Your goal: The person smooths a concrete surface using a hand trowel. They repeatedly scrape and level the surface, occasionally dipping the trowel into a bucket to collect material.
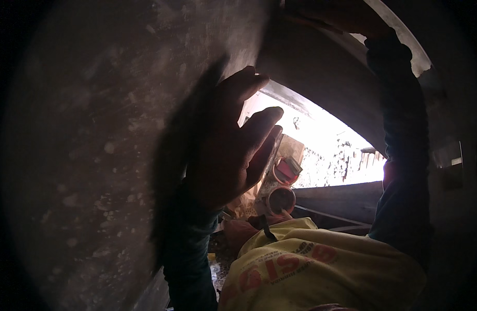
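My left hand (233, 145) is raised close to a grey, blotchy wall surface (108, 129). Its fingers are spread and slightly bent, with nothing between them, and its shadow falls on the wall. Whether the palm's edge touches the surface I cannot tell. Higher up, my right arm (404, 119) stretches toward the top of the view. My right hand (347, 15) is near a dark, curved surface there, in deep shade and partly cut off. Its fingers are too dark to make out, as is anything in them.
Below stand a round bucket (281, 200) and another container (286, 171) with a pinkish, block-like thing in it. A board (293, 146) lies beside them. Bright light comes through an opening (321, 140) on the right. My yellow shirt (316, 259) fills the lower middle.
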`<state>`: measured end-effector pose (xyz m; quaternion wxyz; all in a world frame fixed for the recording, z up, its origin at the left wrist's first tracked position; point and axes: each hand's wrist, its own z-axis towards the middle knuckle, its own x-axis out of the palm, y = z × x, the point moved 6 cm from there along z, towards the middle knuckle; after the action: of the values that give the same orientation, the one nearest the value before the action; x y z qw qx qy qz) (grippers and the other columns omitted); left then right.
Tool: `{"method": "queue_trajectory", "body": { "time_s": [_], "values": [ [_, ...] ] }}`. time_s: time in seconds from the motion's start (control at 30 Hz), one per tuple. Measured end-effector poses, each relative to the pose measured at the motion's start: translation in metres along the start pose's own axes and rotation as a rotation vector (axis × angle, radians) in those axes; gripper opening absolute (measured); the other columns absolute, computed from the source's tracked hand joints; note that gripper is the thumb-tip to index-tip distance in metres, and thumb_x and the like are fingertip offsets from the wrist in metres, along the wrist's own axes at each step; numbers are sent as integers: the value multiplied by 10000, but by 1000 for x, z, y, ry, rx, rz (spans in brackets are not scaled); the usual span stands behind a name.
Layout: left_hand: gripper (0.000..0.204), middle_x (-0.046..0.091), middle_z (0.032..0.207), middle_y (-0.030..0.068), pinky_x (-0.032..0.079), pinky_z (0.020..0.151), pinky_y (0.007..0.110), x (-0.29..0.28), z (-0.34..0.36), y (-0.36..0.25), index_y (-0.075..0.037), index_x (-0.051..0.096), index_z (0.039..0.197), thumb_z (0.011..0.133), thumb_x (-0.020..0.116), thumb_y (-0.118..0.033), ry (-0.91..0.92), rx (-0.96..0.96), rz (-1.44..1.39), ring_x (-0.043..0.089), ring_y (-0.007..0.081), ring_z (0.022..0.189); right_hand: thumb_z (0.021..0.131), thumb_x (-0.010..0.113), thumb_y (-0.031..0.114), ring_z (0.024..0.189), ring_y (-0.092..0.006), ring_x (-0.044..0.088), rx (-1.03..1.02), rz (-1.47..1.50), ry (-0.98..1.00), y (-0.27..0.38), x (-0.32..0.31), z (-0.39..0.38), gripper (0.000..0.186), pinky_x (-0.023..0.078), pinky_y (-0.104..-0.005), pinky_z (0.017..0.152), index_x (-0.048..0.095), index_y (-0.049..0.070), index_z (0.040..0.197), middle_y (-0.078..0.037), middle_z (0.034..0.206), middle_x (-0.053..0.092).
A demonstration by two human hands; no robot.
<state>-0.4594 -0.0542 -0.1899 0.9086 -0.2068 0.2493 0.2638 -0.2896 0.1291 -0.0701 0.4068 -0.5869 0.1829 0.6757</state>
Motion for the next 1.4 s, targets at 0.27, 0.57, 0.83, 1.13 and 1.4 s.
{"method": "queue_trajectory", "body": {
  "time_s": [0.27, 0.57, 0.83, 1.13, 1.4],
  "values": [
    [203, 587, 1359, 241, 453, 1116, 465, 1, 3, 4, -19, 709, 1060, 896, 767, -125, -46, -22, -56, 555, 397, 1306, 1002, 630, 315, 949, -282, 693, -15, -336, 78, -30, -13, -40, 224, 566, -409, 900, 700, 104, 1028, -101, 1008, 713],
    [201, 585, 1360, 241, 455, 1114, 480, -2, 2, 2, -5, 708, 1066, 910, 753, -125, -16, 25, 21, 567, 403, 1286, 984, 713, 234, 1086, -221, 686, 268, 249, 107, -42, -3, -29, 416, 564, -360, 983, 636, 38, 1343, -101, 1203, 719],
    [208, 579, 1354, 255, 490, 1070, 473, 0, 1, 3, 9, 702, 1068, 910, 756, -116, -56, 21, -42, 573, 403, 1274, 978, 729, 217, 1150, -233, 678, 53, 296, 90, -27, -17, -47, 459, 546, -343, 1019, 609, 14, 1372, -129, 1248, 708],
    [210, 574, 1353, 265, 478, 1074, 484, 3, -1, 5, 7, 685, 1065, 906, 755, -110, -22, 21, -43, 569, 407, 1279, 985, 701, 256, 1171, -276, 660, -42, 404, 94, -58, 6, -44, 455, 522, -395, 1065, 618, 7, 1356, -142, 1274, 690],
    [213, 570, 1375, 248, 466, 1094, 491, 3, 1, 8, -8, 684, 1077, 916, 745, -133, -14, 9, -27, 559, 401, 1296, 1016, 648, 321, 1185, -286, 651, 27, 260, 16, -49, -12, -51, 458, 521, -422, 1067, 614, 25, 1365, -139, 1286, 682]
  ]
}}
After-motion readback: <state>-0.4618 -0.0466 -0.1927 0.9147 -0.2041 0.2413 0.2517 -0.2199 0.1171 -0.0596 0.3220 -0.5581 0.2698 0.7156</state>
